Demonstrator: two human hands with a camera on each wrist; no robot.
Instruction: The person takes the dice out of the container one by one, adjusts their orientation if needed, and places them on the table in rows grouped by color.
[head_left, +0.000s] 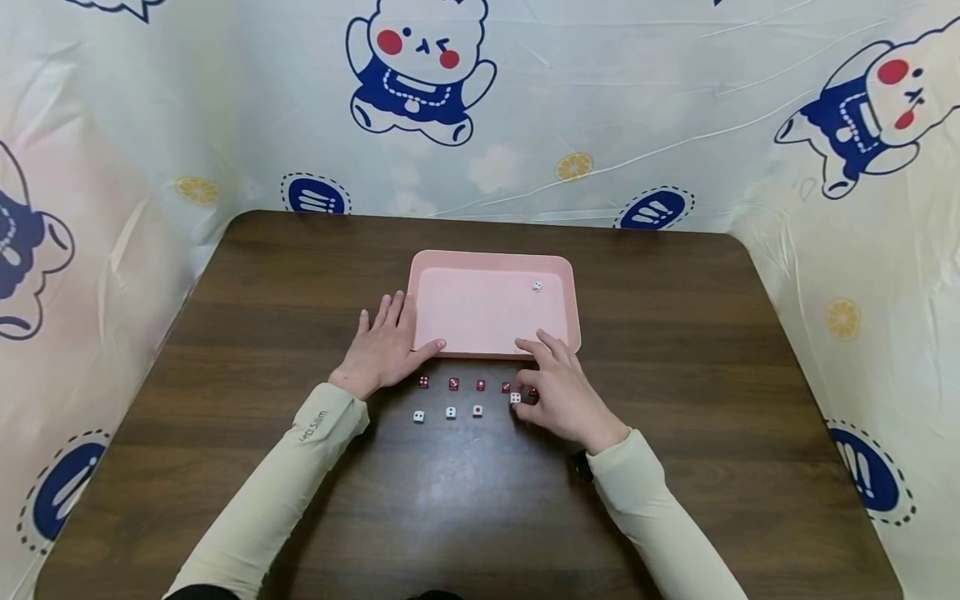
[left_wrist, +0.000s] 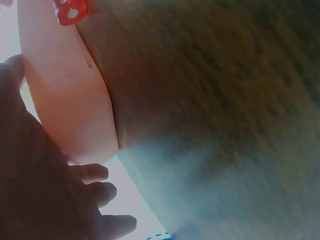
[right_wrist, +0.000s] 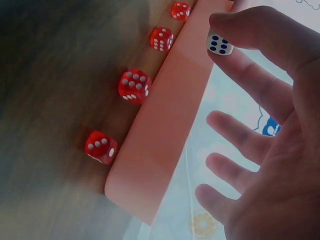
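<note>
Between thumb and index finger, my right hand (head_left: 562,396) pinches a white die (right_wrist: 220,44), its six dark pips showing in the right wrist view. The hand is in front of the pink tray (head_left: 480,348), over the right end of a row of several red dice (head_left: 481,385). My left hand (head_left: 386,346) lies at the tray's front left corner, fingers extended along the side and thumb on the front rim. Nearer to me, three white dice (head_left: 451,412) form a second row. Inside the tray, toward the back right, sits another white die (head_left: 537,286).
A dark wooden table (head_left: 300,267) bears the tray and dice. Patterned plastic sheeting (head_left: 525,108) rises behind the table and along both sides. In the left wrist view, a red die (left_wrist: 70,12) shows beside the tray wall.
</note>
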